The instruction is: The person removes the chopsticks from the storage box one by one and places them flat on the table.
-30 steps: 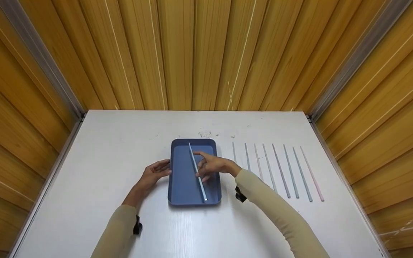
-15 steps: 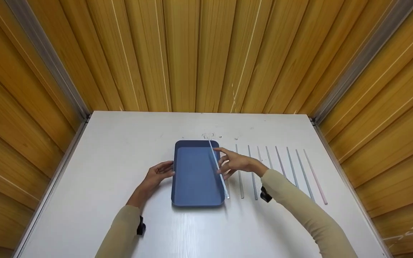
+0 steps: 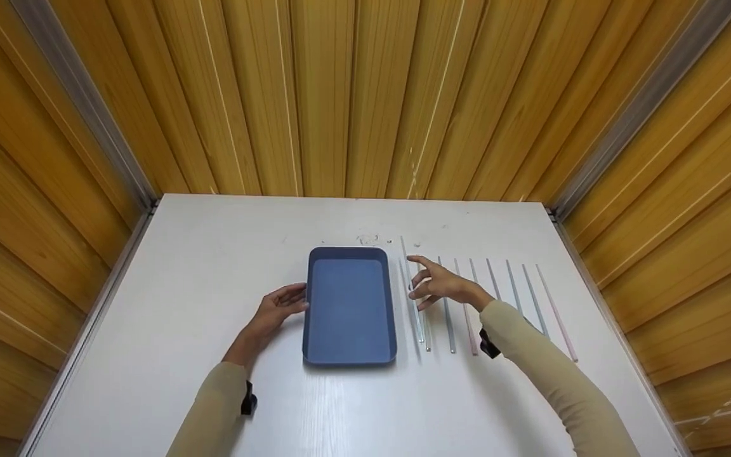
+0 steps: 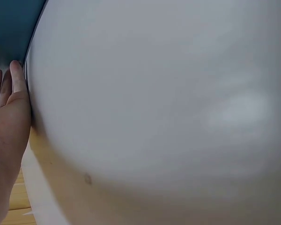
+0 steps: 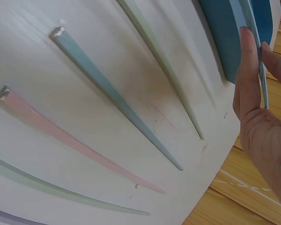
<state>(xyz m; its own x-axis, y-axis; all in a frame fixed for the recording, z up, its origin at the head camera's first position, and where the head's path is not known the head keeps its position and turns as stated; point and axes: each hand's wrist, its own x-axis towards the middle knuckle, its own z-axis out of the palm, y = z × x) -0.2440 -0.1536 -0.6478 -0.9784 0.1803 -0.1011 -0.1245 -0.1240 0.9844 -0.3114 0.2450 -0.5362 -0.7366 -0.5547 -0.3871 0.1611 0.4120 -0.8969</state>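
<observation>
My right hand [image 3: 440, 283] pinches a light blue chopstick [image 5: 261, 70] between thumb and fingers, just right of the tray. The chopstick lies lengthwise, roughly along the tray's right side; whether it touches the table cannot be told. My left hand [image 3: 271, 311] rests its fingers and thumb against the left wall of a blue rectangular tray [image 3: 349, 311]. In the left wrist view those fingers [image 4: 18, 77] lie fairly straight on the tray's side. Nearest the right hand on the table are a pale green chopstick [image 5: 164, 65], a blue chopstick [image 5: 114, 96] and a pink chopstick [image 5: 75, 140].
Several more chopsticks, among them a pink one [image 3: 557, 314] at the far right, lie in a spaced row under and beyond the right forearm. The white table [image 3: 232, 241] meets wood-patterned walls [image 3: 353, 95] at the back and sides.
My right hand has carried the light blue chopstick from above the tray, over its right edge, to the right of it. The left hand has stayed at the tray's left side.
</observation>
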